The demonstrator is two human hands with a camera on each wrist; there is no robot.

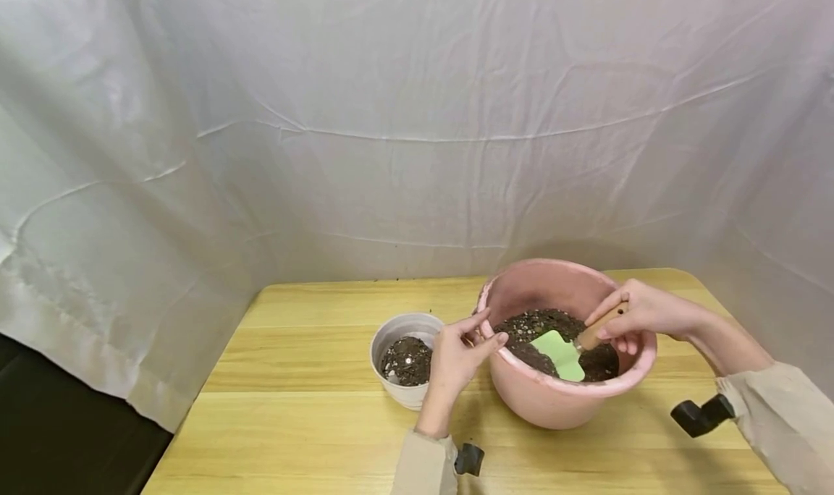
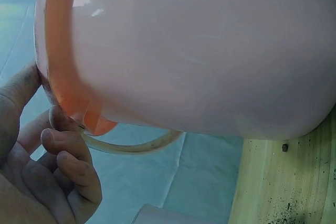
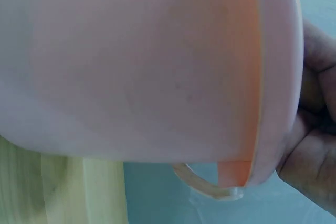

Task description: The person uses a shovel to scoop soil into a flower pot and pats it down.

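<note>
On the near right part of the wooden worktop [image 1: 306, 379] stands my pink basin [image 1: 554, 397], partly filled with dark soil [image 1: 541, 325]. My right hand [image 1: 641, 314] reaches over its far right rim, its fingers curled around the wooden handle of a small trowel [image 1: 573, 350] whose pale green blade lies on the soil toward the near side. My left hand [image 1: 459, 354] rests at the basin's left rim, thumb and fingers pinching that edge; from my left wrist I see those fingers [image 2: 65, 153] curled against the rim beside a thin pale handle loop [image 2: 134, 148]. Just left of that hand, touching nothing I can make out, sits a small white pot [image 1: 405, 361] holding soil with white specks. Behind everything hangs a creased white sheet [image 1: 391, 119].
</note>
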